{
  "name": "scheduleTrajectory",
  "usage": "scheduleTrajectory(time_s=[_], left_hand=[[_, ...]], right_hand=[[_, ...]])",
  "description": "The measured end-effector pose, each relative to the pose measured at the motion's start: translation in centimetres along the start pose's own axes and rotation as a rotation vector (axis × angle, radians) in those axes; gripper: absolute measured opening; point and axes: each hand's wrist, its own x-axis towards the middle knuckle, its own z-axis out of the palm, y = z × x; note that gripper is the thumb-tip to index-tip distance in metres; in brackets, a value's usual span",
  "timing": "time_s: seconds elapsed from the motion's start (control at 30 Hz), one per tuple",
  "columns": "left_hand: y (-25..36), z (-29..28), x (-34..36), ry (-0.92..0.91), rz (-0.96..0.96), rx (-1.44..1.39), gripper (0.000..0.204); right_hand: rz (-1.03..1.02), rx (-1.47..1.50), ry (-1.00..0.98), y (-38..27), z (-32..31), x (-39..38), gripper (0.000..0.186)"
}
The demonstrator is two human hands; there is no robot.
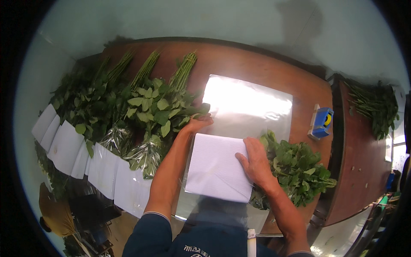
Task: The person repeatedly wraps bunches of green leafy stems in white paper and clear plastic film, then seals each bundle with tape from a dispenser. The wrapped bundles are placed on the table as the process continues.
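Note:
A square of white ridged paper (pixel 218 167) lies before me on a stack of clear, shiny plastic sheets (pixel 252 109). My right hand (pixel 257 165) rests on the paper's right edge, fingers stretched out and thumb apart. Beyond the paper's upper left corner, my left hand (pixel 200 124) reaches to the left edge of the plastic, its fingers extended and partly covered by leaves. Those leaves belong to a bunch of leafy green stems (pixel 160 103) lying on the left. Another leafy bunch (pixel 295 165) lies close by my right forearm.
More leafy bunches line the left of the brown table (pixel 239 60), their lower ends wrapped in plastic and white paper (pixel 102 171). A blue tape dispenser (pixel 322 123) stands at the right edge. Beyond a gap, another brown surface (pixel 361 171) holds greens (pixel 376 107). A person (pixel 55 210) is at lower left.

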Motion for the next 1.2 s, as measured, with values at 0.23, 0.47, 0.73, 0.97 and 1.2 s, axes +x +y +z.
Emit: scheduleTrajectory(time_s=[0.23,0.47,0.73,0.97,1.2], left_hand=[[7.6,2.6,4.4,-0.153,0.038,0.126,0.034],[17.4,2.0,0.1,-0.112,0.360,0.199,0.024],[18.7,-1.3,-15.7,-0.076,0.464,0.319,0.016],[15.4,-0.3,-20.7,-0.013,0.737,0.454,0.018],[12.6,-0.2,-21.9,0.063,0.908,0.584,0.019]], right_hand=[[0.025,0.039,0.021,-0.2,-0.2,-0.1,0.054],[-0.011,-0.001,0.030,0.0,-0.5,-0.3,0.059],[-0.301,-0.120,0.296,-4.4,-7.3,5.3,0.076],[-0.457,-0.377,-0.031,-5.1,-11.1,6.6,0.024],[-0.466,-0.198,-0.136,-5.8,-9.7,-1.3,0.006]])
